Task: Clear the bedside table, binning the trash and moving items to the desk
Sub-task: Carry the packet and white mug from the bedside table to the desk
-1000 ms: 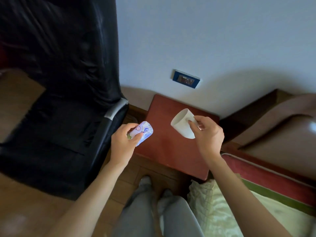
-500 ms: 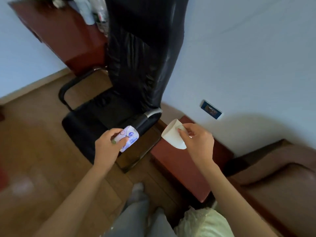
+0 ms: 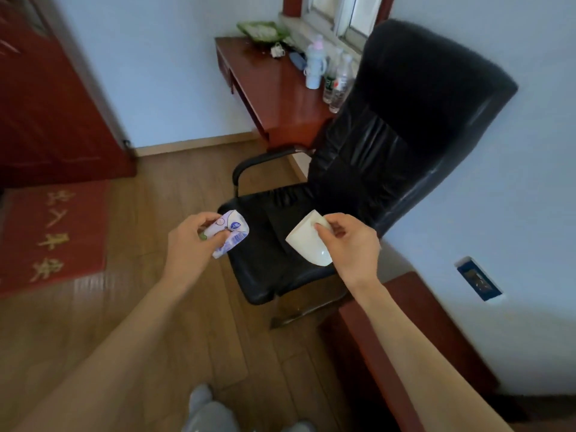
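Cup (image 3: 311,241) white, tilted, pinched at rim by right hand (image 3: 352,247) over black chair (image 3: 389,145) | left hand (image 3: 190,244) fingers curled round packet (image 3: 230,233), print unreadable | bedside table (image 3: 414,338) cut off | desk (image 3: 274,88) far.

Wood-plank floor (image 3: 174,322) carries a red mat (image 3: 53,235) with gold characters, a black office chair (image 3: 358,182), and a reddish desk (image 3: 274,85). Desk top holds a green dish (image 3: 260,31), a pale cup with handle (image 3: 313,73), clear bottles (image 3: 338,85), and small items too blurred to identify. Bedside table (image 3: 414,347) stands lower right.
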`<action>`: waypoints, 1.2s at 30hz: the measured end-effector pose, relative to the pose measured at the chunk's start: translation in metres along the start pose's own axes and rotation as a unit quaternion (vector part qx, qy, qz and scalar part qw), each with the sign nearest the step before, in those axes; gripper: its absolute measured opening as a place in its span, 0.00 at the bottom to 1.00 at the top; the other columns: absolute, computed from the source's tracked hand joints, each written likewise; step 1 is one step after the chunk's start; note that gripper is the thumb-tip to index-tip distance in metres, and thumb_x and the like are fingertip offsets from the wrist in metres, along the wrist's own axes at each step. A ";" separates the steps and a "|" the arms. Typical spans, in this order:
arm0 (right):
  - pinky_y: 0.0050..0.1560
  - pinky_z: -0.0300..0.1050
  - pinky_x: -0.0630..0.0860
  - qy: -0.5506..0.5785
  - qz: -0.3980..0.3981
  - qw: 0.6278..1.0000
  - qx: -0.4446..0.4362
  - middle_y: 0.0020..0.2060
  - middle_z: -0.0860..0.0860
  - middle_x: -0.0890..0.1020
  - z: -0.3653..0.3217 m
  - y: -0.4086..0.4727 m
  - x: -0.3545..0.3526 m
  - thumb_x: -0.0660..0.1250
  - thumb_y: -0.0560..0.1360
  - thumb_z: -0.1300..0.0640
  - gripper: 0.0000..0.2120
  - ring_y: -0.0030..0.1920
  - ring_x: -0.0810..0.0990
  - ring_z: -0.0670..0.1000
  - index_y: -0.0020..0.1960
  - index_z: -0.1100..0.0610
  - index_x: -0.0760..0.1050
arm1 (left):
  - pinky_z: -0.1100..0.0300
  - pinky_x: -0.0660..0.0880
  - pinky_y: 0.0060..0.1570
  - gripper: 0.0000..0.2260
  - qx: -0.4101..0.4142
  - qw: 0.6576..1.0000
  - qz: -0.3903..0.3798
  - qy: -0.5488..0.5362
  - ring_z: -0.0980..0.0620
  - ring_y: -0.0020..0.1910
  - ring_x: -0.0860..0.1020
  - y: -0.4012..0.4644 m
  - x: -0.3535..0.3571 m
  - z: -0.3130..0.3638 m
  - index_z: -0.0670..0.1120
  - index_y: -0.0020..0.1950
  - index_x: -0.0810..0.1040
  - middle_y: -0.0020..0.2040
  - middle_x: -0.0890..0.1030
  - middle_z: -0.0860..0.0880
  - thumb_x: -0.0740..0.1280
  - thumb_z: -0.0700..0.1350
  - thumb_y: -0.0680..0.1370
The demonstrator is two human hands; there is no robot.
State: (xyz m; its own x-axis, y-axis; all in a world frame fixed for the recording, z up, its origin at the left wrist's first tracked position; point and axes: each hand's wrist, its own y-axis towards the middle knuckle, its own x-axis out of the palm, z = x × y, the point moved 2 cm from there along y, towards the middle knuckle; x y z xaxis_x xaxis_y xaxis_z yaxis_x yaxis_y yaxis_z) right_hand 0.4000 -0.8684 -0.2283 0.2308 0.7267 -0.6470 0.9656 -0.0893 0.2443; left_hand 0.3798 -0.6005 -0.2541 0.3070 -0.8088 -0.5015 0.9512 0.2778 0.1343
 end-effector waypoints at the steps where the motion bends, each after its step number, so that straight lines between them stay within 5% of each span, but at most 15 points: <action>1: 0.43 0.44 0.79 0.006 -0.002 1.000 -0.006 0.44 0.48 0.84 -0.014 0.004 0.014 0.69 0.74 0.50 0.10 0.44 0.81 0.46 0.53 0.53 0.81 | 0.74 0.70 0.38 0.10 0.002 1.000 0.007 -0.001 0.57 0.44 0.78 0.008 -0.016 -0.007 0.47 0.53 0.81 0.47 0.82 0.51 0.72 0.43 0.72; 6: 0.38 0.34 0.73 0.033 -0.005 0.999 0.003 0.42 0.47 0.84 -0.086 0.019 0.091 0.70 0.73 0.51 0.09 0.41 0.80 0.43 0.51 0.53 0.81 | 0.69 0.70 0.40 0.09 -0.007 0.999 0.028 -0.016 0.56 0.45 0.78 0.046 -0.098 -0.051 0.48 0.53 0.81 0.48 0.83 0.51 0.71 0.43 0.73; 15: 0.41 0.37 0.76 0.084 -0.018 0.996 0.002 0.42 0.45 0.83 -0.180 0.033 0.202 0.70 0.73 0.51 0.09 0.43 0.80 0.43 0.51 0.52 0.82 | 0.76 0.69 0.40 0.10 -0.009 0.999 0.042 0.003 0.56 0.46 0.79 0.100 -0.202 -0.113 0.50 0.51 0.82 0.47 0.83 0.53 0.72 0.43 0.71; 20: 0.41 0.35 0.75 0.077 -0.056 0.995 -0.001 0.42 0.44 0.83 -0.201 0.054 0.246 0.70 0.73 0.50 0.09 0.43 0.80 0.42 0.51 0.51 0.81 | 0.70 0.70 0.41 0.10 -0.019 0.998 0.062 -0.003 0.54 0.46 0.79 0.127 -0.226 -0.141 0.47 0.53 0.81 0.47 0.83 0.51 0.72 0.42 0.71; 26: 0.43 0.41 0.79 0.084 -0.077 0.994 -0.005 0.42 0.44 0.83 -0.216 0.107 0.303 0.70 0.72 0.49 0.10 0.44 0.80 0.43 0.51 0.51 0.81 | 0.76 0.70 0.40 0.10 -0.044 0.996 0.074 -0.018 0.57 0.44 0.79 0.180 -0.242 -0.171 0.47 0.52 0.81 0.46 0.83 0.52 0.72 0.41 0.72; 36: 0.43 0.41 0.79 0.085 -0.055 0.995 0.005 0.44 0.45 0.83 -0.245 0.260 0.377 0.71 0.71 0.50 0.11 0.44 0.80 0.43 0.52 0.52 0.81 | 0.75 0.71 0.38 0.09 -0.054 0.994 0.087 -0.026 0.58 0.43 0.78 0.362 -0.257 -0.191 0.47 0.50 0.82 0.45 0.83 0.51 0.72 0.39 0.72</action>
State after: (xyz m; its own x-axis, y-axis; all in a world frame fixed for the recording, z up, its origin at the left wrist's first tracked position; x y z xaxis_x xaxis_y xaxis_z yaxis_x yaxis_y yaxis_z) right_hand 0.7086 -0.4513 -0.2317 0.1006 0.8373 -0.5375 0.9851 -0.0082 0.1716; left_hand 0.6397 -0.1933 -0.2402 0.4708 -0.7681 -0.4340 0.8753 0.4683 0.1208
